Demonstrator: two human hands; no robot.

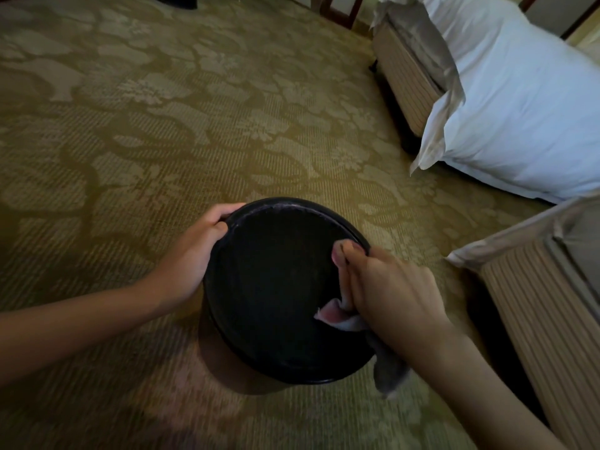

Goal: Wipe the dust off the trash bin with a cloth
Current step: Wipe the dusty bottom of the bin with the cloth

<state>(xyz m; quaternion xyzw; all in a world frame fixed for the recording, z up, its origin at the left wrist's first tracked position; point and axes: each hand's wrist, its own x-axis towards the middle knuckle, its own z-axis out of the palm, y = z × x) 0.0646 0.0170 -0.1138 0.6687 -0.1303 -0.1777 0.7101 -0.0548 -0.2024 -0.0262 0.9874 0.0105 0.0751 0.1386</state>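
Black and round, the trash bin sits on the green-gold carpet in the lower middle of the frame, and we look right down into its dark mouth. The left hand curls its fingers over the rim on the upper left side of the bin and holds it steady. The right hand is at the right side of the rim, with its fingers bent round a small cloth, pinching it against the edge. Part of the cloth looks pink and peeks out inside the bin, and a grey end hangs down outside at the lower right, a bit blurry. I think the wiping step is going on now, on the rim. A pale dusty line shows on the top part of the rim, so that part does not look clean yet. The next move, I think, needs the cloth to slide along the rim toward that dusty part, pressing gently, while the other hand stops the bin from tipping. A bed with white covers is in the upper right, well apart from the bin
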